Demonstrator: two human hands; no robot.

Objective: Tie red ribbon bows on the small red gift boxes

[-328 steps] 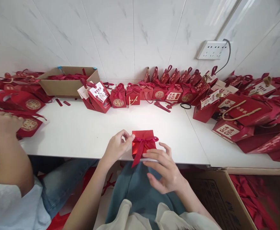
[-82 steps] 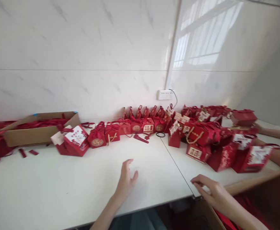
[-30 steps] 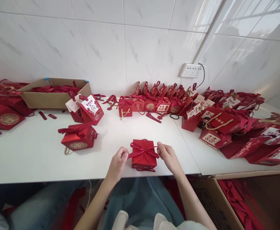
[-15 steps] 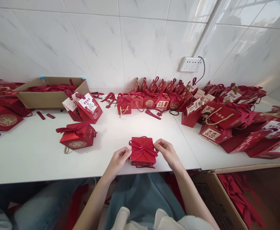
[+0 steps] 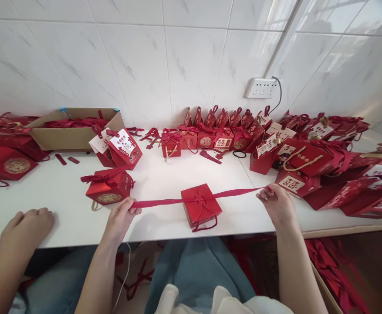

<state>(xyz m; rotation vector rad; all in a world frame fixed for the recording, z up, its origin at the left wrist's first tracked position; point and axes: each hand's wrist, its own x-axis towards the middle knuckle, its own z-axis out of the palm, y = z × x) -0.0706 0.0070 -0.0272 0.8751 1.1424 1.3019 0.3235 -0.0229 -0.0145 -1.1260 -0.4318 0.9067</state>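
Observation:
A red gift box (image 5: 197,213) sits near the front edge of the white table, its folded top facing me and a cord handle at its near side. A red ribbon (image 5: 160,202) passes through the top of the box and stretches nearly straight to both sides, with no bow in it. My left hand (image 5: 120,216) pinches the ribbon's left end. The right end is gripped by my right hand (image 5: 277,203), out to the right of the box. Left of the box, close to my left hand, stands another red box (image 5: 109,187) tied with a bow.
A co-worker's hand (image 5: 27,229) rests on the table at the left. Behind are a cardboard box (image 5: 76,138) of ribbons, rows of small red boxes (image 5: 205,139) and a black ring (image 5: 239,154). Red gift boxes (image 5: 308,163) crowd the right; a power strip (image 5: 261,88) hangs on the wall.
The bow on the box has come undone, and my hands have moved apart with the ribbon's ends. The box has turned slightly. A co-worker's hand has appeared at the left.

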